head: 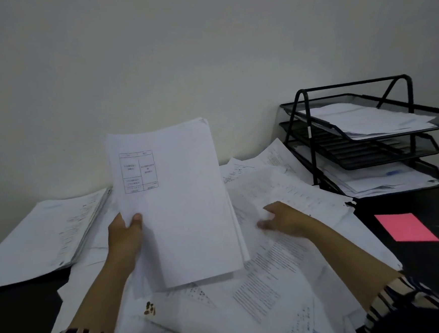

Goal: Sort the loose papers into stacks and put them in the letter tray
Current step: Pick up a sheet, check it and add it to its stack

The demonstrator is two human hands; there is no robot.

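My left hand grips the left edge of a stack of white sheets, thumb on top, and holds it tilted up above the desk; its top sheet carries a small printed table. My right hand lies on the loose papers spread over the desk, just right of the held stack, with its fingers on a sheet. A black three-tier mesh letter tray stands at the back right; its top and bottom tiers hold papers and the middle tier looks bare.
A second thick pile of papers lies at the left of the dark desk. A pink sheet lies on the desk in front of the tray. A pale wall runs close behind.
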